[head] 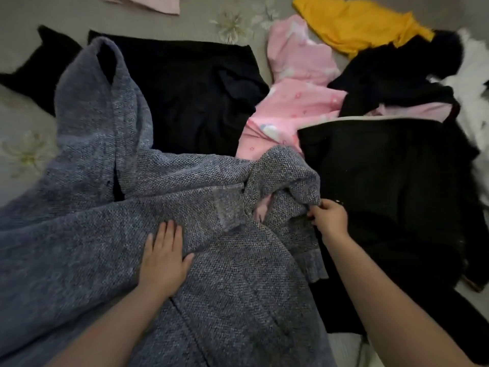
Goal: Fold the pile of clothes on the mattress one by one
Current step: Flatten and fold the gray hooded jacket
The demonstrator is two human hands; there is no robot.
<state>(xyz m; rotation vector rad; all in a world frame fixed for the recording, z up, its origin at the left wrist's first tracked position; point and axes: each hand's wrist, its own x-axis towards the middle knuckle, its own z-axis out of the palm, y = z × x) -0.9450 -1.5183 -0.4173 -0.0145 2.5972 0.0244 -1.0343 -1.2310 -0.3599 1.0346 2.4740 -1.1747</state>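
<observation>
1. Grey knit sweater (pixel 111 234) lies spread across the near side of the mattress (pixel 21 123), long axis running left to right
2. Left hand (pixel 165 258) rests flat on its middle, fingers straight, holding nothing
3. Right hand (pixel 329 217) pinches the bunched right edge, so it is the nearer hand for folding that side leftward
4. Unfolded pile sits beyond: pink garment (pixel 296 102), yellow cloth (pixel 357 25)

One head-worn camera looks forward and steeply down. It sits close above the mattress (pixel 23 107), arms entering from the near edge.
</observation>
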